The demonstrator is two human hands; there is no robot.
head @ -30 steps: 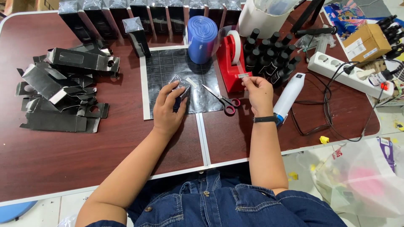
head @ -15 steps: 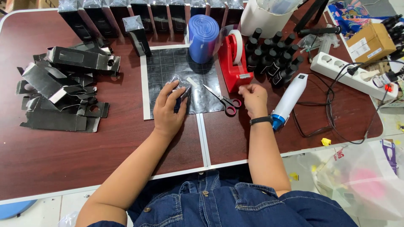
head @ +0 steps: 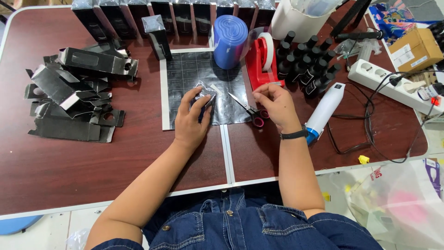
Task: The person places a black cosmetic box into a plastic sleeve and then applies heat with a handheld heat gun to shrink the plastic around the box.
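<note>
My left hand (head: 192, 120) lies on the black cutting mat (head: 185, 74) and presses down on a small black box wrapped in clear film (head: 206, 97). My right hand (head: 274, 104) hovers just below the red tape dispenser (head: 259, 60), its fingertips pinched on a small strip of clear tape (head: 270, 86). Red-handled scissors (head: 249, 110) lie on the mat between the two hands. A blue roll of film (head: 230, 40) stands at the mat's far edge.
Flat black cartons (head: 69, 97) are piled at the left. Wrapped black boxes (head: 152, 16) line the far edge. Several black bottles (head: 307, 60) stand right of the dispenser. A white heat gun (head: 325, 109), cables, a power strip (head: 393, 85) and a cardboard box (head: 415, 48) fill the right side.
My right hand has drawn back from the tape dispenser toward me with a piece of tape. My left hand has stayed on the wrapped box.
</note>
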